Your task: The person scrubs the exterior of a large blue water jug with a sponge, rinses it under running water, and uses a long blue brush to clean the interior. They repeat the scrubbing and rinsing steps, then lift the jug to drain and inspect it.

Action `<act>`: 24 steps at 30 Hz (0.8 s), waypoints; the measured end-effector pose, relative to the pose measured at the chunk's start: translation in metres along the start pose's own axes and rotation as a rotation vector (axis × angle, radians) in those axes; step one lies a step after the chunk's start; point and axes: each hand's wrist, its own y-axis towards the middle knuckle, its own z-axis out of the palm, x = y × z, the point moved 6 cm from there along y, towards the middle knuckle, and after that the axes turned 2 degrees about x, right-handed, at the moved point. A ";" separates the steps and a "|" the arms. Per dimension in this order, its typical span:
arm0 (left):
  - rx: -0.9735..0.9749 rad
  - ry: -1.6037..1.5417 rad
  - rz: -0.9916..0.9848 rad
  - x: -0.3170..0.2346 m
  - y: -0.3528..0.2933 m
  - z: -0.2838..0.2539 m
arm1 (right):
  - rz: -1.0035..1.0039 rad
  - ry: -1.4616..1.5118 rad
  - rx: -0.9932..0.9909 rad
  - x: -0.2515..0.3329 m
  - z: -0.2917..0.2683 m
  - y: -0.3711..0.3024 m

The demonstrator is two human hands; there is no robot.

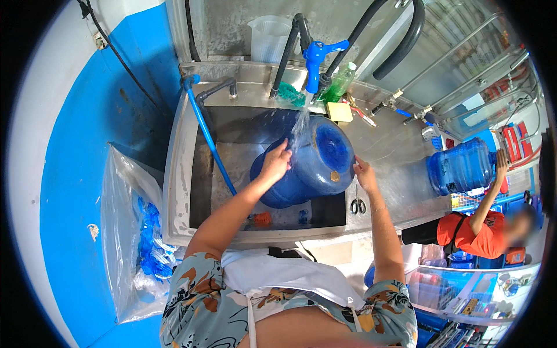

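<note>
A large blue water jug (313,165) lies tilted in the steel sink (168,217), its round base turned up and to the right. Water from the tap with a blue handle (314,58) runs onto its upper side. My left hand (276,163) holds the jug's left side, beside the stream. At the jug's base rim, on the right, my right hand (364,173) grips the edge with its fingers partly hidden. An orange scrubber (262,218) sits low in the sink, near the jug.
Black scissors (358,205), a yellow sponge (339,112), a green scrubber (291,93) and a green bottle (339,87) lie around the sink. A blue pipe (210,138) slants into it. On the right, a person in orange (473,232) handles another blue jug (461,168). A clear bag (130,232) hangs left.
</note>
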 end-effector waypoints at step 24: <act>-0.318 0.188 0.577 -0.080 -0.118 -0.052 | -0.928 0.101 0.636 0.280 0.041 -0.073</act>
